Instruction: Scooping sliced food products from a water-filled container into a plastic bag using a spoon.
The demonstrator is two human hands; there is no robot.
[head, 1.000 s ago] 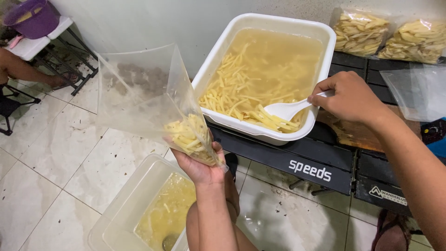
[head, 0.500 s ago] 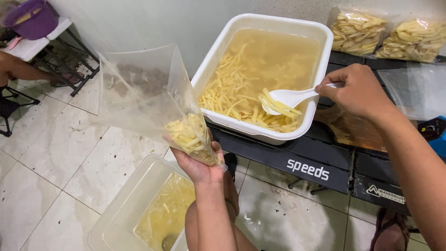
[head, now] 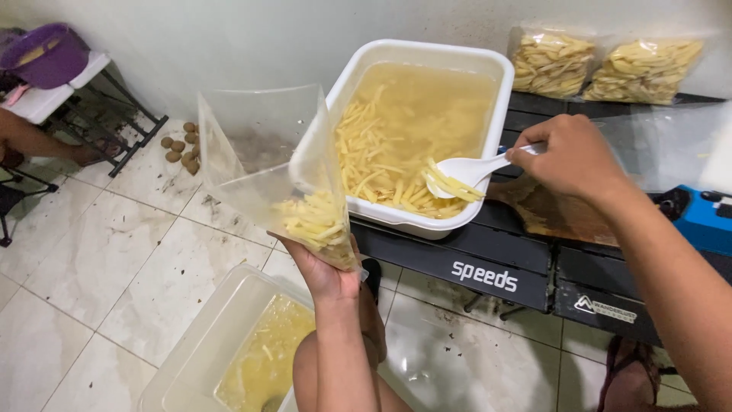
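My left hand (head: 326, 273) grips the bottom of a clear plastic bag (head: 259, 156) held upright, with a clump of raw potato strips (head: 316, 221) in its lower corner. My right hand (head: 572, 156) holds a white plastic spoon (head: 465, 172) by the handle. The spoon carries a heap of strips just above the water, over the near side of a white tub (head: 499, 99). The tub is full of cloudy water and many cut potato strips (head: 381, 164).
Two sealed bags of potato strips (head: 602, 69) lean on the wall behind the tub. A black folding table (head: 496, 267) bears the tub. A second tub (head: 221, 343) with yellowish water sits on the tiled floor. Small brown potatoes (head: 181, 146) lie by the wall. A blue device (head: 705, 217) sits at right.
My right hand has lifted the spoon out of the water with a load of strips and moved it left toward the bag. The left hand and bag stay where they were.
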